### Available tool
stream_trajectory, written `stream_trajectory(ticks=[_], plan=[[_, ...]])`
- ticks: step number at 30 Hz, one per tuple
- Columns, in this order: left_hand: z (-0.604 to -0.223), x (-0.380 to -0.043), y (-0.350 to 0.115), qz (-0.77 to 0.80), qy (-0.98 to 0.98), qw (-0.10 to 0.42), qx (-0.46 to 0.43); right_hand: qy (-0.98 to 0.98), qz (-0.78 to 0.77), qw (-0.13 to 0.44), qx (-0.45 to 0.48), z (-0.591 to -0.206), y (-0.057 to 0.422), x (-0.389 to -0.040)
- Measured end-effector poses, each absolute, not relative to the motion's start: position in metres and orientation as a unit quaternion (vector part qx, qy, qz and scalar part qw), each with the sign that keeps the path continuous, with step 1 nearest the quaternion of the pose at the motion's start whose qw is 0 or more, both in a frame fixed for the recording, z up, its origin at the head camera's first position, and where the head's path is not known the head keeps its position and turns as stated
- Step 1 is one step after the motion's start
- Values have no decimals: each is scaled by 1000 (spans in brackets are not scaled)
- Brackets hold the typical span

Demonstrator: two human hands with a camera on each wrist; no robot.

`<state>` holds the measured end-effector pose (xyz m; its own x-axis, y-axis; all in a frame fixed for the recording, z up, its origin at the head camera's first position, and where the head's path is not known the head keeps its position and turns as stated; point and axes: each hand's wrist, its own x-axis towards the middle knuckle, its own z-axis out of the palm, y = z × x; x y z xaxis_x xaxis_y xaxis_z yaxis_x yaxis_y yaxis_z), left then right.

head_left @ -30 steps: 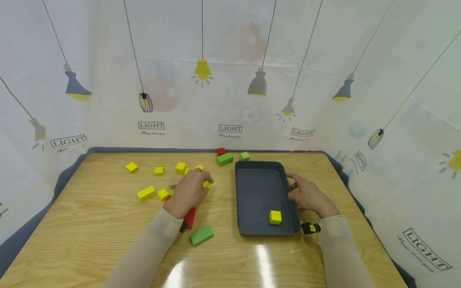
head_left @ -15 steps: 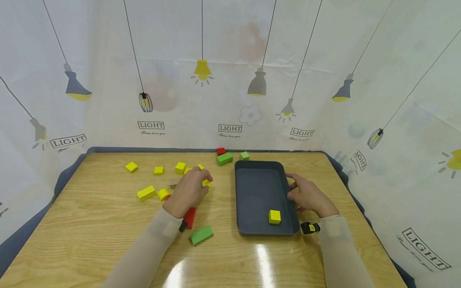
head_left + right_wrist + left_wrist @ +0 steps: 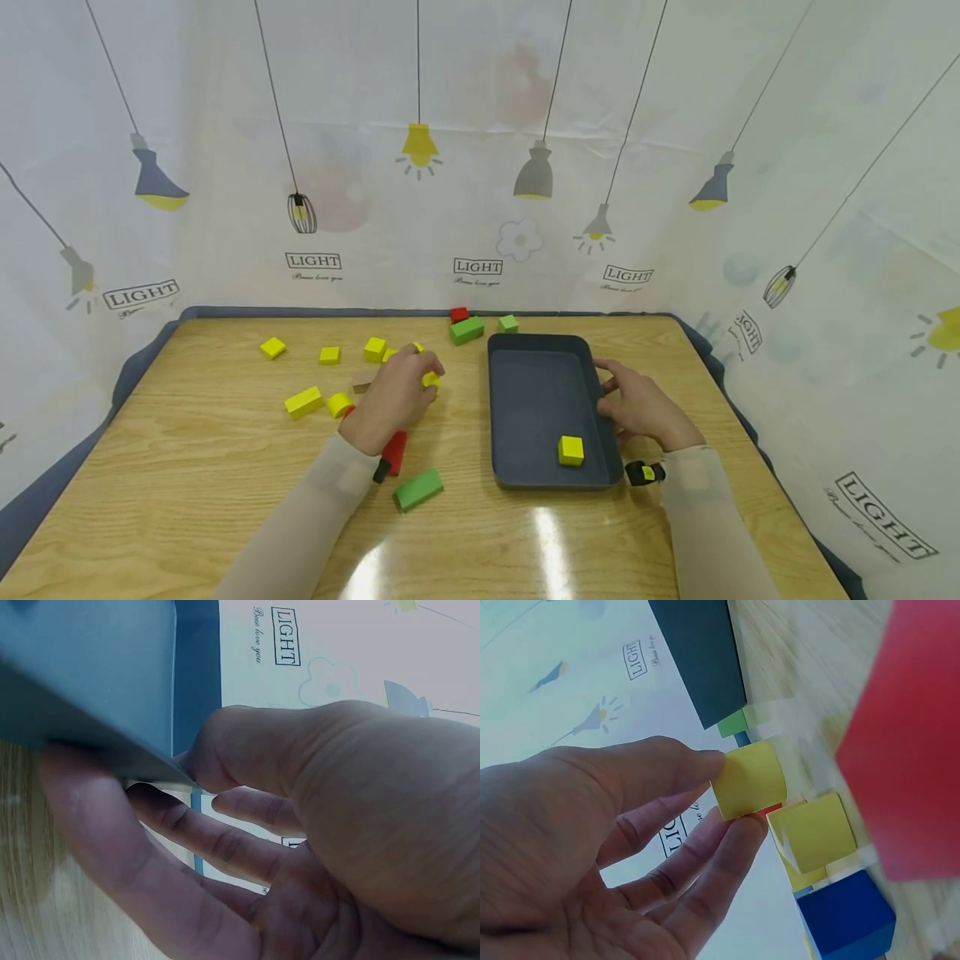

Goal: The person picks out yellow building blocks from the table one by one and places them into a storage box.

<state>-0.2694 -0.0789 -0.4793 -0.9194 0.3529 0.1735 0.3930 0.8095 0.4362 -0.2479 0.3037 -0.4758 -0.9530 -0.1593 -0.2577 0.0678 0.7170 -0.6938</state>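
On my feed the left hand [image 3: 392,400] has a small yellow block [image 3: 750,780] pinched between thumb and fingertips, over the table [image 3: 187,467] to the left of the tray [image 3: 528,392]; whether that block touches the wood I can't tell. One side of it looks rounded, so I'd keep the squeeze on its flatter faces — a grip on the curve could roll or slip. I judge it light, hard and hardly fragile, with a smooth surface that asks for steady, modest pressure rather than force. The right hand [image 3: 647,406], well apart from the left, grips the tray's right side, thumb at the rim and a finger against the outside of the wall. The tray seems stiff and fairly light to me, likely to slide if bumped, so that long side is a sensible place to hold it — better than the bottom, where a yellow cube [image 3: 571,451] sits toward the near right corner. Around the left hand I'd mind a blue block [image 3: 849,919] and a second yellow block [image 3: 814,832] just beside it: such close neighbours could get nudged, so I'd work with the fingertips alone.
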Motion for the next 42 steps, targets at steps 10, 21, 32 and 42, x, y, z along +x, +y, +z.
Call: stream_trajectory(ticks=[10,21,32,42], plan=[[-475,-266,-73,-246,-946,56,-201,914,-374,153,-23,-476,303,-248],[-463,-255,-57,-263,-936,71,-222,915,-374,152,-22,-476,303,-248],[-454,-241,-30,-281,-918,90,-265,914,-375,154,-22,-476,304,-250],[-451,-233,13,-257,-909,68,-320,914,-377,150,-30,-478,306,-247]])
